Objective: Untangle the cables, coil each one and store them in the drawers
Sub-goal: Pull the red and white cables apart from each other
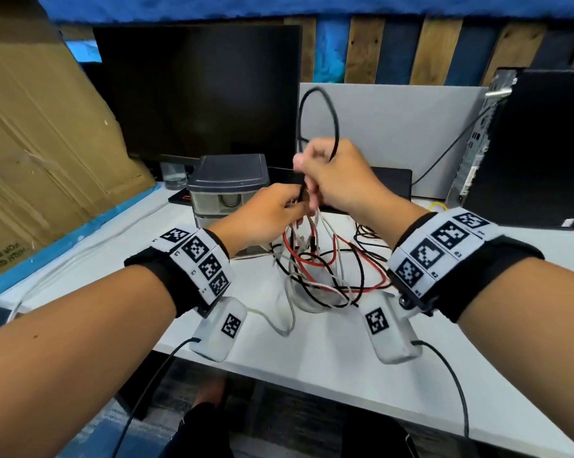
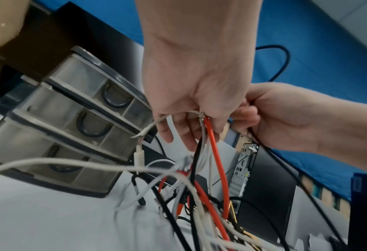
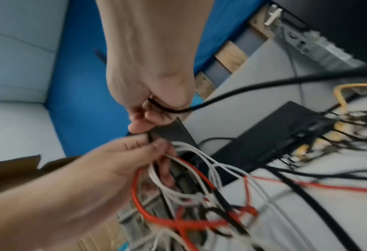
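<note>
Above the white tabletop (image 1: 312, 375), a person's left hand (image 1: 262, 216) grips the lifted knot of red, white and black cables (image 1: 325, 269), apparently to steady it, while the right hand (image 1: 338, 180) pinches a thin black cable (image 1: 335, 120), looping it upward as if to draw it free. Behind stands the grey translucent plastic drawer unit (image 1: 227, 190), drawers closed. Cardboard print at far left is unreadable.

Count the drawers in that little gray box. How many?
3, stacked: top drawer, middle drawer and bottom drawer, all closed, behind the cable tangle.
</note>
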`<action>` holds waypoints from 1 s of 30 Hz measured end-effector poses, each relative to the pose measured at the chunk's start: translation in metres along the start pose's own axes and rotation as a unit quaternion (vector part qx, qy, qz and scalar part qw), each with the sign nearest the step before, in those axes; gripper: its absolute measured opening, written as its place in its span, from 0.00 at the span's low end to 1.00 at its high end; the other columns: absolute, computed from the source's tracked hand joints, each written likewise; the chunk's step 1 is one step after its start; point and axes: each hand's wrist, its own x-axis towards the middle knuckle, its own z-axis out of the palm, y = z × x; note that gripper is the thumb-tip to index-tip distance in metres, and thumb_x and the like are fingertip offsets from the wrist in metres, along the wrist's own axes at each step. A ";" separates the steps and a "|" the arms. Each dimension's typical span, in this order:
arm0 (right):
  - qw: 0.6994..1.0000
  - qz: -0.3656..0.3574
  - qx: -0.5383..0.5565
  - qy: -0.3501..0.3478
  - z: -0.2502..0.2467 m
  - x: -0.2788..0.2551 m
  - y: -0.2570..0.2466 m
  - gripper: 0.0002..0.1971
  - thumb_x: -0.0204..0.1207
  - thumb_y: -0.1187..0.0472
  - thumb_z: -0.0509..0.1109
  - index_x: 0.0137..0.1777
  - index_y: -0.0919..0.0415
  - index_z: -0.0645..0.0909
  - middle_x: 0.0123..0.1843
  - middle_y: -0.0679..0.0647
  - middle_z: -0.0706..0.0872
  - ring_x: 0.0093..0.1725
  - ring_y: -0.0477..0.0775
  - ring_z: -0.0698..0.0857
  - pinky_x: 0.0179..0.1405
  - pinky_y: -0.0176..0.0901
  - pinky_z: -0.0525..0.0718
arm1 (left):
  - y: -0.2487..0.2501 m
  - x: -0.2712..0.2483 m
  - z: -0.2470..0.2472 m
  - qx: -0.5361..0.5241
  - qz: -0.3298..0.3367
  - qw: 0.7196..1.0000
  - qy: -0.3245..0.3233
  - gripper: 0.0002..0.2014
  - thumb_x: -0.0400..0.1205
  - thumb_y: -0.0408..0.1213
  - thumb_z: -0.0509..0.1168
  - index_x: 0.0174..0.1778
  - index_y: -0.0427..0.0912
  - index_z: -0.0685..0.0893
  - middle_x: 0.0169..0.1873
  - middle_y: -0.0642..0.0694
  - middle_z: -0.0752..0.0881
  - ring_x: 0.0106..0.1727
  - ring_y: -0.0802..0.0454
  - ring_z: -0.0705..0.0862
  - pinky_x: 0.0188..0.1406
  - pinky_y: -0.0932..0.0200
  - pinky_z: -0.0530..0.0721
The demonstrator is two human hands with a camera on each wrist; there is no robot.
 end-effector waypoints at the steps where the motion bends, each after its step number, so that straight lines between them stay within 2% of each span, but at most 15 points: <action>1: 0.999 0.005 0.030 0.036 -0.002 0.003 -0.008 0.10 0.87 0.60 0.64 0.44 0.61 0.79 0.26 0.54 0.82 0.22 0.56 0.86 0.21 0.37 0.77 | -0.002 -0.001 0.000 -0.015 -0.002 1.000 -0.004 0.09 0.90 0.40 0.65 0.49 0.41 0.87 0.41 0.45 0.90 0.41 0.49 0.87 0.47 0.51 0.84; 4: 0.974 -0.007 0.137 0.181 -0.018 0.015 -0.028 0.10 0.90 0.60 0.58 0.47 0.60 0.76 0.27 0.54 0.84 0.26 0.60 0.90 0.17 0.35 0.74 | -0.011 -0.004 0.003 -0.016 -0.006 0.999 -0.043 0.07 0.89 0.41 0.66 0.50 0.43 0.87 0.45 0.47 0.88 0.45 0.50 0.86 0.50 0.54 0.84; 6: 0.955 -0.060 0.142 0.252 -0.032 0.022 -0.034 0.10 0.90 0.61 0.57 0.47 0.61 0.74 0.28 0.56 0.85 0.27 0.62 0.90 0.17 0.38 0.74 | -0.018 -0.005 0.006 0.002 -0.012 0.998 -0.065 0.11 0.90 0.43 0.66 0.48 0.40 0.85 0.43 0.45 0.86 0.42 0.50 0.83 0.46 0.53 0.81; 9: 0.923 -0.130 0.158 0.325 -0.051 0.028 -0.037 0.10 0.90 0.61 0.54 0.46 0.58 0.72 0.30 0.57 0.85 0.26 0.60 0.89 0.19 0.40 0.74 | -0.025 -0.004 0.007 0.056 -0.042 0.992 -0.104 0.15 0.89 0.46 0.66 0.45 0.37 0.86 0.42 0.39 0.87 0.39 0.52 0.80 0.42 0.53 0.77; 11: 0.900 -0.158 0.165 0.372 -0.065 0.033 -0.032 0.08 0.89 0.61 0.54 0.48 0.56 0.71 0.32 0.57 0.85 0.28 0.57 0.88 0.22 0.41 0.77 | -0.030 -0.007 0.008 0.071 -0.059 0.985 -0.143 0.14 0.89 0.46 0.66 0.44 0.42 0.88 0.41 0.43 0.89 0.38 0.53 0.81 0.41 0.54 0.79; 13: 0.894 -0.158 0.156 0.388 -0.075 0.035 -0.019 0.06 0.87 0.63 0.54 0.51 0.55 0.71 0.37 0.58 0.87 0.31 0.54 0.88 0.27 0.42 0.80 | -0.032 -0.011 0.007 0.053 -0.072 0.986 -0.138 0.13 0.90 0.45 0.65 0.43 0.45 0.89 0.42 0.45 0.90 0.40 0.50 0.87 0.43 0.51 0.85; 15: 0.917 -0.110 0.125 0.362 -0.075 0.032 0.001 0.08 0.84 0.66 0.55 0.52 0.51 0.71 0.43 0.59 0.88 0.34 0.52 0.87 0.31 0.43 0.82 | -0.029 -0.012 0.005 0.046 -0.072 0.990 -0.116 0.13 0.91 0.44 0.63 0.47 0.45 0.90 0.44 0.45 0.90 0.45 0.48 0.89 0.47 0.50 0.87; 17: 0.957 -0.035 0.056 0.282 -0.067 0.024 0.019 0.11 0.83 0.67 0.62 0.51 0.47 0.73 0.49 0.57 0.90 0.40 0.51 0.89 0.37 0.45 0.85 | -0.022 -0.010 0.004 0.047 -0.057 0.992 -0.102 0.14 0.92 0.45 0.61 0.48 0.45 0.90 0.41 0.48 0.87 0.41 0.48 0.85 0.42 0.53 0.83; 20: 0.998 0.017 -0.041 0.046 -0.042 0.003 0.039 0.11 0.81 0.69 0.72 0.55 0.54 0.78 0.48 0.52 0.89 0.46 0.49 0.87 0.48 0.36 0.84 | -0.012 -0.007 0.005 0.061 -0.029 0.995 -0.079 0.15 0.92 0.44 0.59 0.47 0.45 0.89 0.40 0.42 0.86 0.39 0.46 0.82 0.39 0.55 0.78; 22: 0.990 -0.011 -0.117 -0.073 -0.024 -0.009 0.046 0.12 0.78 0.68 0.76 0.56 0.58 0.78 0.46 0.52 0.91 0.45 0.48 0.89 0.50 0.39 0.84 | -0.011 -0.005 0.006 0.059 -0.013 0.997 -0.057 0.14 0.92 0.43 0.60 0.48 0.43 0.89 0.44 0.40 0.88 0.44 0.42 0.86 0.47 0.50 0.82; 24: 0.977 -0.040 -0.185 -0.102 -0.012 -0.016 0.050 0.12 0.77 0.65 0.78 0.54 0.59 0.78 0.39 0.48 0.90 0.35 0.41 0.85 0.43 0.34 0.82 | -0.013 -0.004 0.008 0.036 -0.018 0.998 -0.038 0.14 0.92 0.43 0.60 0.52 0.42 0.89 0.46 0.40 0.90 0.45 0.42 0.88 0.50 0.45 0.87; 26: 0.974 -0.045 -0.202 -0.092 -0.010 -0.016 0.050 0.08 0.78 0.67 0.75 0.52 0.61 0.79 0.34 0.49 0.87 0.31 0.45 0.81 0.38 0.37 0.81 | -0.014 -0.005 0.008 0.018 -0.035 0.999 -0.027 0.13 0.91 0.44 0.61 0.52 0.44 0.90 0.42 0.41 0.89 0.37 0.50 0.85 0.40 0.53 0.84; 28: 0.970 -0.047 -0.222 -0.083 -0.014 -0.013 0.046 0.04 0.79 0.69 0.72 0.50 0.60 0.82 0.38 0.53 0.87 0.36 0.52 0.82 0.41 0.44 0.82 | -0.016 -0.008 0.007 0.024 -0.044 0.998 -0.035 0.12 0.91 0.43 0.62 0.49 0.44 0.89 0.37 0.46 0.85 0.33 0.55 0.80 0.37 0.60 0.79; 29: 0.968 -0.062 -0.235 -0.068 -0.017 -0.011 0.042 0.04 0.80 0.69 0.71 0.51 0.60 0.82 0.41 0.53 0.87 0.38 0.53 0.82 0.43 0.43 0.81 | -0.016 -0.010 0.006 0.034 -0.048 0.997 -0.049 0.11 0.91 0.43 0.63 0.49 0.45 0.88 0.37 0.47 0.85 0.34 0.54 0.80 0.38 0.59 0.79; 30: 0.967 -0.077 -0.239 -0.041 -0.022 -0.008 0.037 0.04 0.82 0.69 0.69 0.53 0.61 0.82 0.42 0.51 0.85 0.40 0.50 0.81 0.43 0.36 0.79 | -0.017 -0.011 0.005 0.043 -0.056 0.995 -0.064 0.11 0.91 0.43 0.63 0.49 0.45 0.89 0.38 0.47 0.86 0.36 0.52 0.83 0.39 0.57 0.80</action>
